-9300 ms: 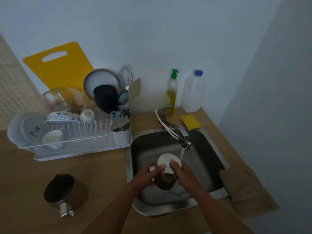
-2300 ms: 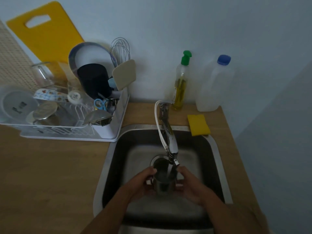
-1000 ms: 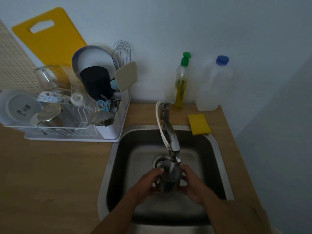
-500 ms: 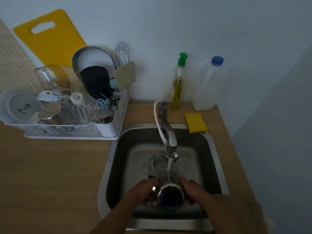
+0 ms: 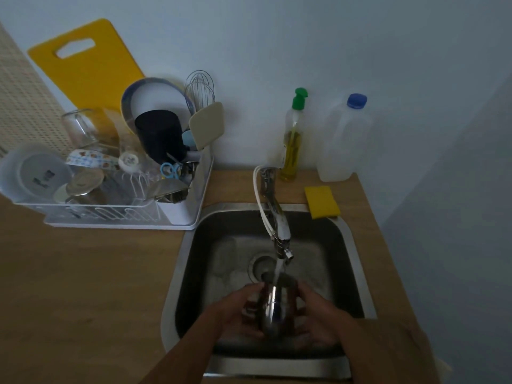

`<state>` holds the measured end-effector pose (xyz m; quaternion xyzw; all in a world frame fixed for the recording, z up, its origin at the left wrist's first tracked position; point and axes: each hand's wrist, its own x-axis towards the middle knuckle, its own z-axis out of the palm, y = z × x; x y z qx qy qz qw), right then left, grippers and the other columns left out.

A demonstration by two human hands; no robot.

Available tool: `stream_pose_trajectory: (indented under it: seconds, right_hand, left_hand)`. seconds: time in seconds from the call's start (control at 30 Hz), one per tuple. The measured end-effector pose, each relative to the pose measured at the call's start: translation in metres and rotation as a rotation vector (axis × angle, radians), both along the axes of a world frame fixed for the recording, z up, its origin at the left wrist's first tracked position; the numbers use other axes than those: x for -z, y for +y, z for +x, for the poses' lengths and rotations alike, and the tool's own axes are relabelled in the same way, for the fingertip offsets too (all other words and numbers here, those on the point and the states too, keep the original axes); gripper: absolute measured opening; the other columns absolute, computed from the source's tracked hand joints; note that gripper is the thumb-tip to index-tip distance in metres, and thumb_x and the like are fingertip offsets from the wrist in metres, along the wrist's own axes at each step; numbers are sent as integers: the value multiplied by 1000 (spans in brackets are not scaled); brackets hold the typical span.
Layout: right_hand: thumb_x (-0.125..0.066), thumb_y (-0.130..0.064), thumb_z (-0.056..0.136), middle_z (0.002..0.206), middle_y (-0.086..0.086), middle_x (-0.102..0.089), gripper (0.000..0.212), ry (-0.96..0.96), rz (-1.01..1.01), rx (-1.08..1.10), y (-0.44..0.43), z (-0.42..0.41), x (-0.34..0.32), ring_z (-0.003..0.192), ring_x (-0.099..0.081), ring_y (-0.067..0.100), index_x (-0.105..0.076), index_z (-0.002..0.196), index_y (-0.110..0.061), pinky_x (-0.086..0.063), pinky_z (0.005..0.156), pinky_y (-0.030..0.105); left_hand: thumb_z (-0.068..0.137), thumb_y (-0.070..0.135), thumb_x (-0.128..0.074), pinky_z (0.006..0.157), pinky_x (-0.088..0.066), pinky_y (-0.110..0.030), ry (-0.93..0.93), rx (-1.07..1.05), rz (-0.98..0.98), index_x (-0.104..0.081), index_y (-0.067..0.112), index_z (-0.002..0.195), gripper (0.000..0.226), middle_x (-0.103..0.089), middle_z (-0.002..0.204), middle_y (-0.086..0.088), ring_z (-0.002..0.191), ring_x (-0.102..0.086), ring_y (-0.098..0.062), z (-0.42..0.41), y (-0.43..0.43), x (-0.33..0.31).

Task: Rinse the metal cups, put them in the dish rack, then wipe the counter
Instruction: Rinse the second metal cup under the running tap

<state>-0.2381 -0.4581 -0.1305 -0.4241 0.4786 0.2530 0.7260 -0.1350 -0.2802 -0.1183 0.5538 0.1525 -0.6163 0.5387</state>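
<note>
A shiny metal cup (image 5: 277,306) is held over the steel sink (image 5: 191,245), tilted with its mouth away from me under the running tap (image 5: 278,228). My left hand (image 5: 235,311) grips its left side and my right hand (image 5: 318,314) its right side. Water streams into the cup's mouth. Another metal cup (image 5: 86,187) lies upside down in the white dish rack (image 5: 177,214) at the left.
The rack also holds a dark mug (image 5: 159,134), plates, glasses, a whisk and utensils, with a yellow cutting board (image 5: 83,67) behind. A soap bottle (image 5: 295,137), a white jug (image 5: 343,139) and a yellow sponge (image 5: 321,202) sit behind the sink. Wooden counter (image 5: 83,286) lies left.
The cup on the counter at the start now lies in the rack. In the last second I tipped the held cup toward me, then turned its mouth back under the stream.
</note>
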Motion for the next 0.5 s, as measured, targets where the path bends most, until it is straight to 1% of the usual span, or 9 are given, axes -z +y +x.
stream_pose_trajectory:
  seconds: [0.03,0.1,0.17,0.23,0.3,0.33,0.37,0.43,0.5]
  right_hand:
    - [-49,-68,85,115,21,-62,63,-48,31,48,3,2,0,108,-60,41,-62,109,-11,-51,91,52]
    - [-44,-69,86,110,19,-64,63,-139,17,93,6,8,4,105,-61,39,-62,105,-12,-49,96,55]
    - [-49,-59,89,111,20,-64,51,-211,-21,160,10,14,3,105,-61,39,-60,111,-14,-48,98,56]
    - [-55,-48,88,117,24,-62,43,-280,-34,222,10,18,1,108,-60,41,-59,119,-17,-50,95,55]
    - [-62,-42,80,123,24,-61,47,-342,-21,249,8,19,1,110,-60,40,-61,122,-20,-53,87,50]
    - [-66,-40,74,124,22,-61,52,-365,-22,250,7,18,1,111,-60,40,-62,122,-21,-53,84,49]
    - [-67,-37,71,126,21,-61,54,-384,-15,251,5,17,-1,112,-59,40,-62,123,-22,-53,84,49]
    - [-67,-31,72,127,21,-58,55,-401,-8,242,0,11,-2,114,-57,41,-60,126,-21,-53,88,51]
    - [-67,-27,70,120,23,-59,58,-376,-8,239,-10,6,-4,108,-57,41,-58,126,-16,-52,84,48]
  left_hand:
    - [74,52,-70,86,-54,-46,-58,-54,3,-67,11,117,59,-65,120,-19,111,-61,-35,-1,-3,-1]
    - [80,54,-66,81,-53,-43,-191,-113,-7,-66,22,115,48,-64,120,-13,110,-59,-31,-2,-9,-2]
    - [80,48,-68,82,-53,-43,-297,-122,-44,-64,30,115,39,-61,122,-6,112,-57,-28,-1,-14,-7]
    - [79,42,-70,76,-55,-38,-360,-152,-67,-60,31,120,44,-62,122,-6,110,-59,-28,3,-17,-13]
    - [79,38,-69,72,-55,-36,-356,-182,-120,-56,29,124,48,-64,120,-8,107,-62,-28,6,-18,-14]
    - [81,36,-68,74,-56,-38,-348,-181,-141,-55,29,124,46,-64,119,-9,107,-62,-28,6,-18,-15]
    - [83,34,-66,78,-57,-40,-333,-171,-156,-55,30,124,43,-62,120,-10,107,-61,-30,7,-18,-16]
    - [82,34,-67,86,-56,-45,-332,-118,-152,-53,32,127,47,-58,125,-12,111,-59,-33,7,-18,-10]
    - [82,34,-68,88,-56,-46,-331,-81,-160,-54,30,129,49,-57,128,-13,111,-60,-33,4,-23,-9]
